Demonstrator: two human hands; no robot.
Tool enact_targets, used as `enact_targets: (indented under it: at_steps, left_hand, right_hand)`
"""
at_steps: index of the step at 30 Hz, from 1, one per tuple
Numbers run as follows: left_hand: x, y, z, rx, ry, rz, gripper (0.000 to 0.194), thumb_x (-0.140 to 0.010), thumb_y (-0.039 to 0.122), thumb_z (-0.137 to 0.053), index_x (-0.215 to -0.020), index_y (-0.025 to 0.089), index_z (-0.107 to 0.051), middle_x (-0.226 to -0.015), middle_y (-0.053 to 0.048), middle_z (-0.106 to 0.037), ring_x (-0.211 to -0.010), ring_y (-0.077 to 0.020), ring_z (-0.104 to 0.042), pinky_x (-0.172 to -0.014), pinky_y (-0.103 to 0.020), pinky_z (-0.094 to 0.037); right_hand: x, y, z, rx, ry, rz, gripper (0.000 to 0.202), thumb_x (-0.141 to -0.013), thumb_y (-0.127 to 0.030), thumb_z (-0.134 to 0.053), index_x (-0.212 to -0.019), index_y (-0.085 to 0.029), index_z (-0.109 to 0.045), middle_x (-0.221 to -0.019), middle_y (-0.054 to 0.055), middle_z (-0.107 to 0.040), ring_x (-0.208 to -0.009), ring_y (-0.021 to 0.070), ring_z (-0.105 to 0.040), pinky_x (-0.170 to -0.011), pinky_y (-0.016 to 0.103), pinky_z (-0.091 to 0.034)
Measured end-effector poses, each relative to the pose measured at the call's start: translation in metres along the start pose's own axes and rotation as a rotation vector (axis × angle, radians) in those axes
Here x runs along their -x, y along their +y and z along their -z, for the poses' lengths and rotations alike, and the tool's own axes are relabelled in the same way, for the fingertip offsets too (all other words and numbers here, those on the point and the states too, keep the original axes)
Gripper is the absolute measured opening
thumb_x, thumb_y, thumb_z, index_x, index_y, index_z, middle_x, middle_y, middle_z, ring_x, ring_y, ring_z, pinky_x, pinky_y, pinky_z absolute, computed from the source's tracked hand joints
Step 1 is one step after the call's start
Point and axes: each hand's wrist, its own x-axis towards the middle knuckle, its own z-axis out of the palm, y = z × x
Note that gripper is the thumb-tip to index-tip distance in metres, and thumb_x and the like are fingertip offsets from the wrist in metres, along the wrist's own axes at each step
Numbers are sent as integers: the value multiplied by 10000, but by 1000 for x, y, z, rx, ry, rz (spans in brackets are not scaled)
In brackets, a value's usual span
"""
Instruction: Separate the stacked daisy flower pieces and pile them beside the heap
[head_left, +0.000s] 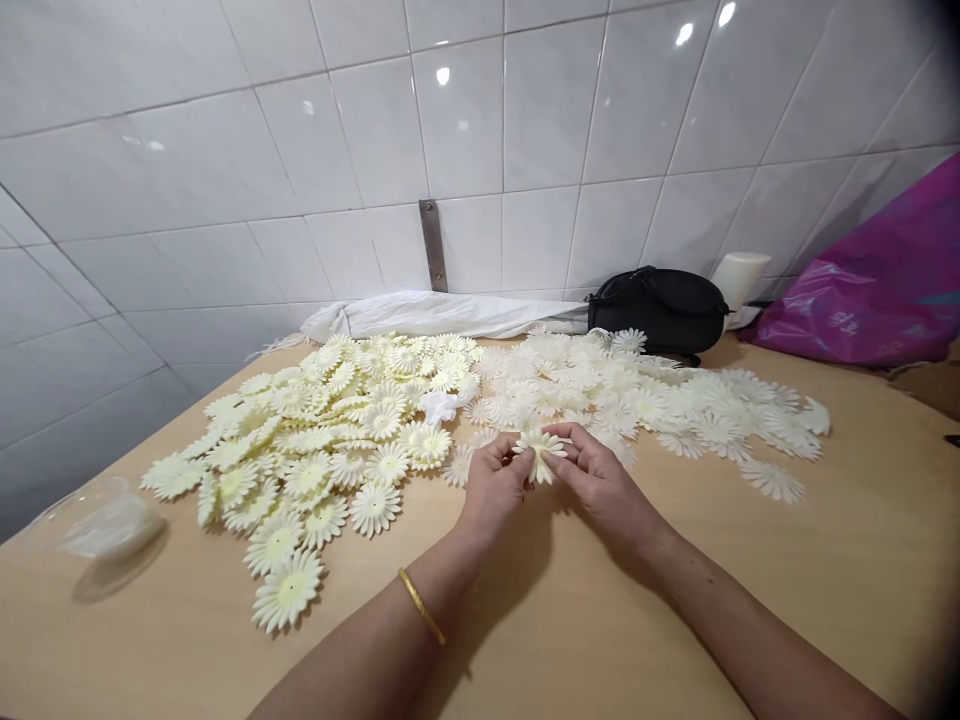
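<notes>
Between my two hands, above the table, is a pale cream artificial flower (541, 452) with narrow petals. My left hand (493, 487) pinches its left side, thumb on the front. My right hand (600, 484) grips the right side the same way, fingers curled behind. A heap of yellowish-cream artificial flowers (307, 476) spreads over the table to the left of my hands. Beyond and to the right lies a pile of whiter, thinner petal layers (720, 415). The backs of the fingers behind the held flower are partly hidden.
The wooden table (847, 560) meets a tiled wall. A clear bowl (112, 525) with white contents stands at left. Along the back are a white cloth (450, 314), a black case (660, 308), a white cylinder (739, 278) and a magenta bag (870, 280).
</notes>
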Motion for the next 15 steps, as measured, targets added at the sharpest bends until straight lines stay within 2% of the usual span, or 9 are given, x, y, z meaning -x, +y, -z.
enact_targets:
  at_steps: [3,5,11,15]
  left_hand:
    - [-2,-2,2,-19,26,8,233,-693,334,-561,-578,163,-452,-413,56,-427,-377,-57,-373,-403,-184,-295]
    - [-2,-1,2,-18,9,15,232,-708,354,-545,-606,161,-467,-415,50,-442,-375,-64,-389,-401,-188,-318]
    - [2,0,-2,11,-70,-11,233,-712,361,-554,-642,158,-464,-427,45,-471,-384,-75,-427,-398,-196,-370]
    - [3,1,-4,44,-72,-7,238,-705,368,-564,-650,161,-460,-415,51,-467,-362,-79,-424,-366,-196,-369]
  right_hand:
    - [-6,5,6,-42,114,1,328,-743,-463,-523,-933,-197,-545,-633,-23,-527,-610,118,-495,-571,234,-382]
    - [-9,6,10,-117,129,-11,332,-729,-483,-535,-874,-188,-579,-663,-9,-548,-649,124,-511,-620,244,-393]
    - [-6,7,3,-273,-96,-56,309,-705,-463,-585,-766,-160,-583,-630,0,-550,-582,119,-497,-578,258,-391]
    - [-5,8,-2,-377,-135,-41,228,-698,-390,-624,-739,-173,-563,-625,-13,-543,-570,114,-501,-599,271,-397]
